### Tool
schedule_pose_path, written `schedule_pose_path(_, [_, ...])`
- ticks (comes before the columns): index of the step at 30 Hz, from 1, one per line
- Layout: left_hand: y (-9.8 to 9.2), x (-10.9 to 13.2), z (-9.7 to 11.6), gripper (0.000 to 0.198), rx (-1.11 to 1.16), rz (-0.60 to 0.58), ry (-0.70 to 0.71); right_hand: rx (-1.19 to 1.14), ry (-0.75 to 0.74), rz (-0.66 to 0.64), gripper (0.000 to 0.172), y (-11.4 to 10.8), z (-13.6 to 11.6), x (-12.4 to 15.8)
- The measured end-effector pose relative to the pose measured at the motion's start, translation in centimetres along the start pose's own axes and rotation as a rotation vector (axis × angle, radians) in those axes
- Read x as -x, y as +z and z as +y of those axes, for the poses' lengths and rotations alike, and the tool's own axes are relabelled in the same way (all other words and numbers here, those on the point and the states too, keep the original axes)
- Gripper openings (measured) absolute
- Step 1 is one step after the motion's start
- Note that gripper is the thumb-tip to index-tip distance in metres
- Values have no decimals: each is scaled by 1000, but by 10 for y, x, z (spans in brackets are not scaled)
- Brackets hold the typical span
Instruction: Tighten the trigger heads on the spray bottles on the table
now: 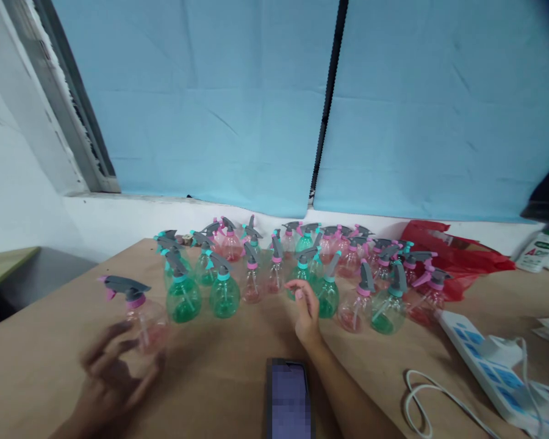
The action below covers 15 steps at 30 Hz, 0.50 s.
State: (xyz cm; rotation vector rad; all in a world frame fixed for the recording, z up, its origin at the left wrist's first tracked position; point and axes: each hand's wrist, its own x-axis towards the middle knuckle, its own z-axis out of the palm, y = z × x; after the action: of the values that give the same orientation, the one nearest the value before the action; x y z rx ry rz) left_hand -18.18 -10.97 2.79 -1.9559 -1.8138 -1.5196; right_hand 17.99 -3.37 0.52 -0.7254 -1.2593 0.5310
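At the left of the table, my left hand (119,372) is blurred, with thumb and fingers spread around the lower part of a clear pink spray bottle (149,326). The bottle has a grey and pink trigger head; I cannot tell whether my fingertips touch it. My right hand (305,308) is raised near the middle, fingers loosely bent and apart, holding nothing. Behind it stand a green spray bottle (328,299) and another green one (304,271), partly hidden. Two more green spray bottles, one rounded (183,300) and its neighbour (225,296), stand right of the pink one.
Several more pink and green spray bottles crowd the back, including a pink one (353,311). A phone (290,396) lies at front. Right are a white power strip (480,366), a cable (414,390), a red plastic bag (462,262) and a white bottle (537,251).
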Motion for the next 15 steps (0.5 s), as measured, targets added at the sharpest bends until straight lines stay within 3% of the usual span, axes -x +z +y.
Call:
schedule_pose_path(2, [13,-1,20,47,-49,-78,134,20,-3,-10,31,0,-2,0])
schedule_pose_path(4, [29,-7,41,49,-117,-147,168,26,-6,-17,32,-1,-4,1])
schedule_pose_path(6, [45,-15,59,53,-187,-126,73,28,-13,-18,33,-2,-5,1])
schedule_pose_path(9, [60,-26,76,67,-156,-186,-56,26,-19,-14,33,-2,-6,0])
schedule_pose_path(12, [63,-35,80,73,-116,-292,-214,15,-20,-4,34,-2,-6,-2])
schedule_pose_path(15, [66,-46,73,79,-116,-345,-286,2,-19,0,33,-1,-7,-3])
